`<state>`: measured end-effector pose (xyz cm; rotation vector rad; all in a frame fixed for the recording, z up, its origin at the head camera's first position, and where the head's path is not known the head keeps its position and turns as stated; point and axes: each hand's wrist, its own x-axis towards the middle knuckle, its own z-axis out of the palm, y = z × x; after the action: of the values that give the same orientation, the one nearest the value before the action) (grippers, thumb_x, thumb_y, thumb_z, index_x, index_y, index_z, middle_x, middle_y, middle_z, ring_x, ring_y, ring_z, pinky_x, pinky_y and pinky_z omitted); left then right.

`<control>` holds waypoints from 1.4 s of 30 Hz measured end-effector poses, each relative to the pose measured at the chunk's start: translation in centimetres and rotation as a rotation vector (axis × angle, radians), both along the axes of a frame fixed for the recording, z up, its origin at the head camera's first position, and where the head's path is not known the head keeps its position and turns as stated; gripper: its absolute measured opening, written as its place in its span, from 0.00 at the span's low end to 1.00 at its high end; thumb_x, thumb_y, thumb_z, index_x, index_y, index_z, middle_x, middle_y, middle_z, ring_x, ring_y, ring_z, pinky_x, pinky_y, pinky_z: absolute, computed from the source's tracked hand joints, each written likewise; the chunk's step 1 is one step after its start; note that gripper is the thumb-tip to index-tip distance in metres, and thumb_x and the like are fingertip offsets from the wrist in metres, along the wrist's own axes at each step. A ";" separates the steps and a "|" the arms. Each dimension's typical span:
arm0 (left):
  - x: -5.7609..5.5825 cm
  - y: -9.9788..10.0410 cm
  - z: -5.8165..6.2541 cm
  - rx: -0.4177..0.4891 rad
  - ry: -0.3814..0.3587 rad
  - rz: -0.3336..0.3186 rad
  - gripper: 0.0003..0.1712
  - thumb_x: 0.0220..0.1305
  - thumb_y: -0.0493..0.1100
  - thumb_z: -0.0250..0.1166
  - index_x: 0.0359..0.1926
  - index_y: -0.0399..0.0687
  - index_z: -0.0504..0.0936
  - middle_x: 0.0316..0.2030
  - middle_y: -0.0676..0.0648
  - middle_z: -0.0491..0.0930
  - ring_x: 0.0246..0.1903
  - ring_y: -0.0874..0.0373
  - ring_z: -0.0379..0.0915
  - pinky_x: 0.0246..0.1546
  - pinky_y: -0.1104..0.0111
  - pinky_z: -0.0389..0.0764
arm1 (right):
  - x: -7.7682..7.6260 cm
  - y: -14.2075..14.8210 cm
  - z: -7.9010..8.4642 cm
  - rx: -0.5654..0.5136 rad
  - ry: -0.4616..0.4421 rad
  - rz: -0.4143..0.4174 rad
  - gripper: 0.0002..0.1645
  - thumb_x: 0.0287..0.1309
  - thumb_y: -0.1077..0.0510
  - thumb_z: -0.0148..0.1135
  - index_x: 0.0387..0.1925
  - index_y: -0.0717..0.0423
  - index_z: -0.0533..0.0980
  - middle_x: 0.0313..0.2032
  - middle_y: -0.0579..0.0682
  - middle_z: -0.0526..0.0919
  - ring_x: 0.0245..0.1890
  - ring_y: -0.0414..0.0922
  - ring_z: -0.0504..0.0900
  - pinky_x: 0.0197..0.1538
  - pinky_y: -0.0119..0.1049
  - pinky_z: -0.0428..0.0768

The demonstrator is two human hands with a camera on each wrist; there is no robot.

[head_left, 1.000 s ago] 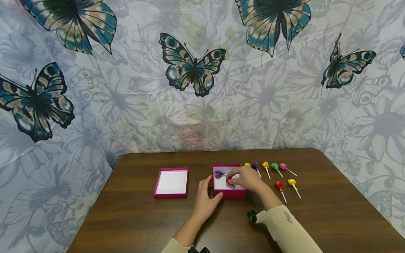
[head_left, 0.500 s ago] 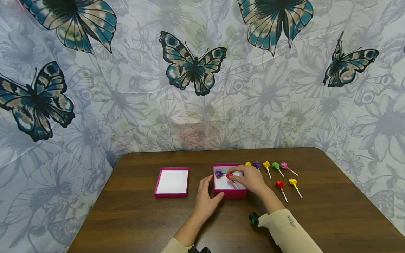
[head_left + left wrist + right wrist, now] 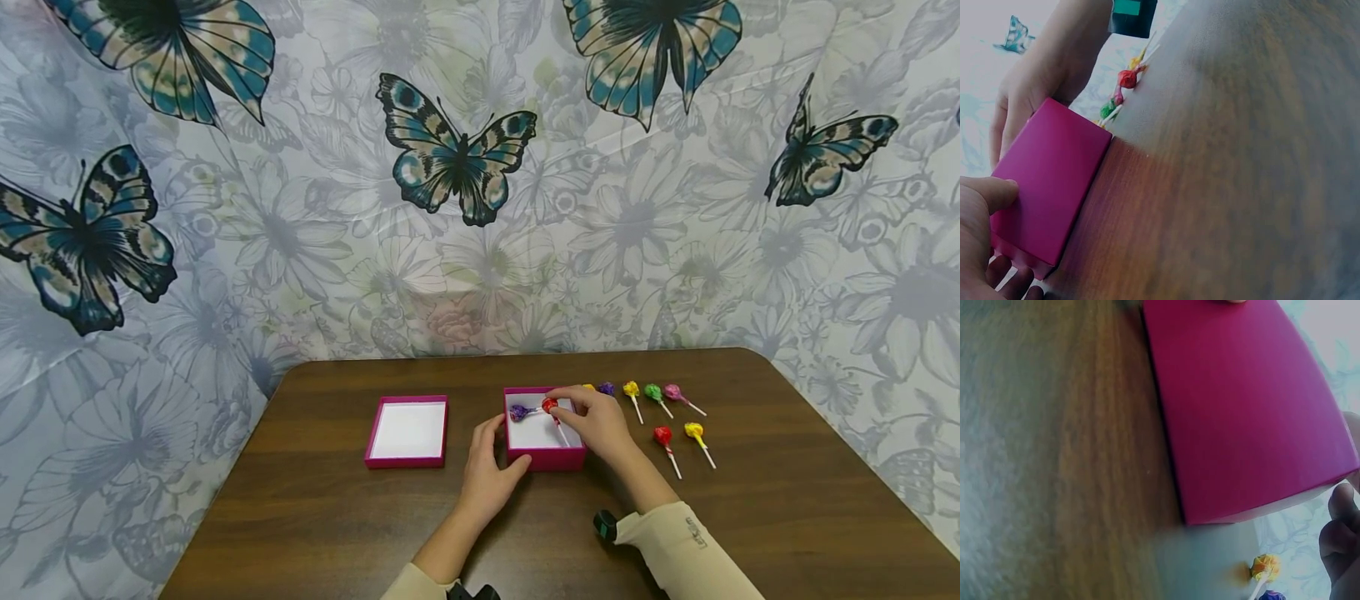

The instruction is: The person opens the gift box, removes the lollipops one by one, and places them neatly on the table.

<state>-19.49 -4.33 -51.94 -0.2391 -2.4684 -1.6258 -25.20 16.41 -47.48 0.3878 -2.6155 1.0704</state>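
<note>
A magenta box [image 3: 546, 460] with a white inside stands on the table, its top uncovered. My left hand [image 3: 486, 482] grips its left side, the thumb on the front wall and the other fingers along the side, as the left wrist view also shows. Inside the box a purple lollipop [image 3: 518, 412] lies near the left wall. Over the box's right part, my right hand [image 3: 603, 427] pinches a red lollipop [image 3: 550, 405] by its head, the white stick pointing toward the front. In the right wrist view the box wall [image 3: 1247, 412] hides that lollipop.
A shallow magenta lid [image 3: 408, 431] with a white inside lies left of the box. To the right are several loose lollipops, among them a red one [image 3: 662, 437], a yellow one [image 3: 694, 431], a green one [image 3: 654, 392] and a pink one [image 3: 673, 392]. A butterfly-printed cloth hangs behind the table.
My right hand has shifted the red lollipop slightly back and to the right within the box, and more of its stick shows. My left hand stays on the box.
</note>
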 end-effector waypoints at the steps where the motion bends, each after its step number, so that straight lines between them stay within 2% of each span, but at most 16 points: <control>1: 0.0 0.0 0.0 0.003 0.001 -0.002 0.41 0.58 0.47 0.73 0.70 0.48 0.66 0.64 0.47 0.69 0.62 0.50 0.68 0.62 0.48 0.71 | 0.0 0.0 0.0 -0.010 0.018 0.001 0.13 0.56 0.52 0.73 0.44 0.39 0.87 0.21 0.42 0.72 0.22 0.39 0.66 0.24 0.29 0.64; 6: 0.0 0.0 0.0 0.004 0.006 -0.004 0.41 0.58 0.47 0.73 0.70 0.48 0.66 0.64 0.47 0.69 0.62 0.49 0.68 0.62 0.48 0.71 | 0.2 0.0 0.4 -0.078 0.092 -0.001 0.14 0.56 0.54 0.73 0.46 0.41 0.86 0.25 0.43 0.77 0.24 0.37 0.67 0.25 0.28 0.66; 10: 0.0 0.0 0.1 -0.002 0.006 -0.001 0.41 0.58 0.47 0.73 0.70 0.48 0.67 0.64 0.47 0.69 0.62 0.50 0.68 0.62 0.48 0.71 | 0.6 0.0 1.3 -0.117 0.109 -0.033 0.14 0.57 0.55 0.72 0.47 0.41 0.86 0.37 0.45 0.86 0.27 0.38 0.71 0.29 0.27 0.72; 14: 0.0 0.0 0.2 -0.011 0.010 0.002 0.41 0.58 0.47 0.73 0.70 0.47 0.67 0.63 0.47 0.70 0.61 0.50 0.69 0.62 0.49 0.72 | 1.1 0.3 2.1 -0.138 0.109 -0.042 0.15 0.57 0.56 0.72 0.47 0.42 0.85 0.44 0.46 0.88 0.27 0.39 0.72 0.30 0.27 0.73; 18: 0.0 0.0 0.2 -0.013 0.010 0.006 0.41 0.57 0.47 0.73 0.70 0.48 0.67 0.62 0.47 0.70 0.61 0.51 0.70 0.61 0.50 0.72 | 1.5 0.9 2.6 -0.135 0.101 -0.049 0.15 0.58 0.55 0.72 0.48 0.41 0.85 0.43 0.45 0.87 0.27 0.40 0.71 0.29 0.28 0.72; 22: 0.0 0.0 0.2 -0.012 0.003 0.004 0.41 0.58 0.47 0.73 0.70 0.48 0.67 0.63 0.47 0.70 0.61 0.51 0.69 0.62 0.50 0.72 | 1.9 1.7 2.5 -0.130 0.106 -0.069 0.15 0.58 0.54 0.72 0.48 0.40 0.85 0.37 0.43 0.84 0.27 0.40 0.70 0.28 0.27 0.71; 25: 0.0 0.0 0.2 -0.013 0.001 0.001 0.41 0.58 0.47 0.73 0.70 0.48 0.66 0.63 0.47 0.70 0.62 0.51 0.69 0.62 0.50 0.72 | 2.2 2.3 2.3 -0.138 0.139 -0.072 0.15 0.57 0.57 0.73 0.47 0.43 0.85 0.33 0.44 0.82 0.27 0.38 0.70 0.28 0.27 0.71; 31: 0.1 0.0 0.2 -0.009 0.004 -0.006 0.41 0.58 0.46 0.72 0.70 0.48 0.66 0.63 0.47 0.70 0.62 0.50 0.69 0.62 0.50 0.71 | 2.7 3.5 1.5 -0.138 0.170 -0.074 0.15 0.55 0.60 0.74 0.46 0.47 0.85 0.37 0.47 0.86 0.27 0.35 0.71 0.28 0.26 0.72; 33: 0.1 0.0 0.2 -0.007 0.002 -0.009 0.41 0.58 0.47 0.72 0.70 0.48 0.66 0.63 0.47 0.70 0.62 0.50 0.69 0.63 0.49 0.71 | 2.9 4.0 1.2 -0.131 0.180 -0.088 0.15 0.54 0.60 0.74 0.45 0.48 0.85 0.34 0.47 0.86 0.26 0.35 0.70 0.27 0.26 0.71; 38: 0.1 -0.1 0.1 -0.005 0.003 -0.009 0.40 0.59 0.46 0.72 0.70 0.48 0.66 0.63 0.46 0.70 0.62 0.50 0.69 0.63 0.49 0.70 | 3.1 4.9 0.8 -0.061 0.219 -0.141 0.16 0.52 0.60 0.75 0.44 0.46 0.86 0.23 0.42 0.77 0.22 0.34 0.66 0.23 0.28 0.66; 42: 0.0 -0.1 0.1 -0.010 0.000 -0.008 0.40 0.59 0.46 0.72 0.70 0.48 0.66 0.63 0.47 0.70 0.62 0.50 0.69 0.64 0.48 0.70 | 3.3 5.5 0.6 -0.010 0.220 -0.180 0.16 0.51 0.59 0.76 0.43 0.46 0.86 0.20 0.41 0.73 0.21 0.34 0.65 0.22 0.29 0.65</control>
<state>-19.52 -4.40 -51.87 -0.2512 -2.4797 -1.6168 -21.89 21.91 -46.87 0.2462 -2.3985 0.9249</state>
